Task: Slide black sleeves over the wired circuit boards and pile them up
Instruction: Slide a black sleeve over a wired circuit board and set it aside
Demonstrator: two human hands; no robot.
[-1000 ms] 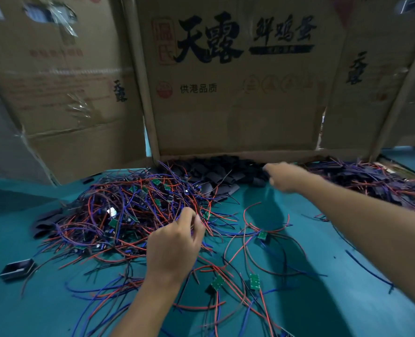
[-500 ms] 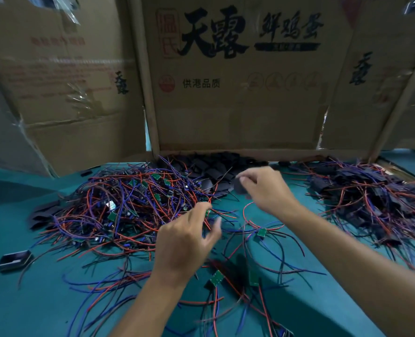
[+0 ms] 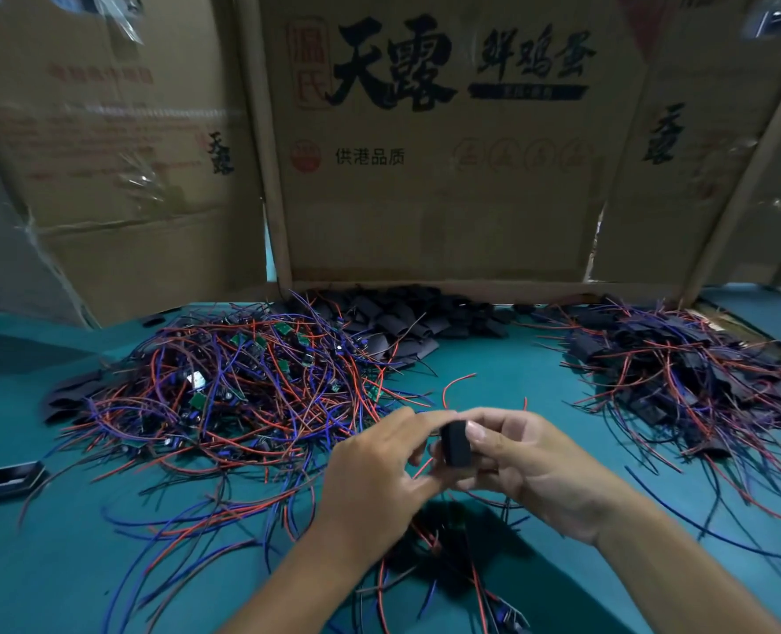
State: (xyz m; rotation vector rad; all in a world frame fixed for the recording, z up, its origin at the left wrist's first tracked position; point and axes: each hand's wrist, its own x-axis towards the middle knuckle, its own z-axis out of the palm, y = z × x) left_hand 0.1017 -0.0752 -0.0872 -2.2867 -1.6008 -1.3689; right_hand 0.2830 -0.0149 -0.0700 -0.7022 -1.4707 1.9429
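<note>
We hold the black sleeve (image 3: 456, 443) above the teal table (image 3: 507, 382), pinched by the right hand (image 3: 532, 469) with its thumb on the near face. The left hand (image 3: 379, 473) has its fingertips closed at the sleeve's left mouth, apparently on a wired board we cannot see; red wire ends arc up behind the sleeve.

The risk, as we judge it, is a corner of the board catching the sleeve's lip and buckling it, or the leads folding inside. Loose wires trail below our hands and could drag neighbours from the unsleeved tangle (image 3: 224, 395) on the left.

Spare sleeves (image 3: 402, 320) lie by the cardboard box (image 3: 434, 176). The finished pile (image 3: 695, 372) sits well apart on the right, so a careless toss could scatter it.
</note>
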